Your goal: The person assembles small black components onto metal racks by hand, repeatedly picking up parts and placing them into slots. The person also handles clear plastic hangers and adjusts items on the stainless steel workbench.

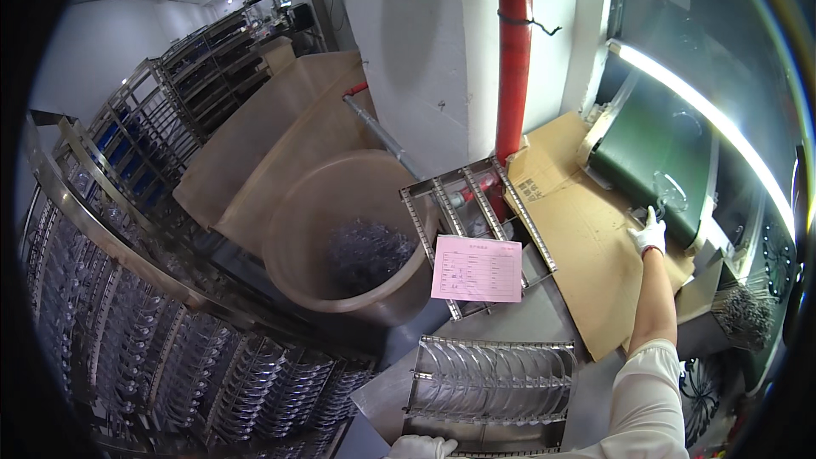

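Observation:
My right hand (pixel 649 234), in a white glove, reaches to the lower edge of a green conveyor belt (pixel 650 153). Its thumb and forefinger stand apart, close to a clear curved plastic piece (pixel 671 193) on the belt. My left hand (pixel 422 447), also gloved and partly cut off by the lower edge, is curled at the near side of a metal rack (pixel 489 436). A row of several clear curved pieces (pixel 493 378) stands in that rack. Just beyond lies an empty slotted metal rack (pixel 448 206) with a pink paper form (pixel 477 269) on it.
A big brown tub (pixel 293 276) with clear scraps stands left of the racks. Shelving at the left holds many clear pieces (pixel 204 348). Flattened cardboard (pixel 578 246) lies beneath my right arm. A red pipe (pixel 512 59) rises behind; a bright tube light (pixel 705 115) hangs over the belt.

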`<state>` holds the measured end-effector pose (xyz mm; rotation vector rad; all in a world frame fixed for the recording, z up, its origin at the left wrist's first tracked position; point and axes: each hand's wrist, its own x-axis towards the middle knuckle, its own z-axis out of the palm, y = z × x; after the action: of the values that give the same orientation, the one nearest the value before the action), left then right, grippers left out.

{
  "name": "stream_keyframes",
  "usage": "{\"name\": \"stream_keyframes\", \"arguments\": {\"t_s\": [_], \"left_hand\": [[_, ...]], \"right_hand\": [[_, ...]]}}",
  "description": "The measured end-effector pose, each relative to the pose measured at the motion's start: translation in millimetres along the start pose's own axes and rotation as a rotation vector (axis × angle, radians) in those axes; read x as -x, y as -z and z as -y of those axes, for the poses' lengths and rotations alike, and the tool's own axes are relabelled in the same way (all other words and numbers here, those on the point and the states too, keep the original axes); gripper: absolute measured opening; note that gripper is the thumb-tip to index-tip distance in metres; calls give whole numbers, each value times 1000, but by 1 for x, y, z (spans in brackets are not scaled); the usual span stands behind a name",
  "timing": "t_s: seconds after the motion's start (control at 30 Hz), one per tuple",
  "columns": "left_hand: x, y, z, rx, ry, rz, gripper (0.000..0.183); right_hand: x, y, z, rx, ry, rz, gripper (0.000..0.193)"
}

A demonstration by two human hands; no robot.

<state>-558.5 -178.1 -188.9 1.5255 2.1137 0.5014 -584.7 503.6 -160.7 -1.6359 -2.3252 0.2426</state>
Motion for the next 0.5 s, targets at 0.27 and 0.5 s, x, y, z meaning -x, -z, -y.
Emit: {"name": "stream_keyframes", "arguments": {"t_s": [0.27, 0.5], "left_hand": [[3, -6, -11, -7, 10, -56, 33], [1, 25, -34, -114, -26, -92, 41]], "right_hand": [[75, 14, -35, -110, 296, -265, 71], [295, 131, -19, -1519, 21, 284, 48]]}}
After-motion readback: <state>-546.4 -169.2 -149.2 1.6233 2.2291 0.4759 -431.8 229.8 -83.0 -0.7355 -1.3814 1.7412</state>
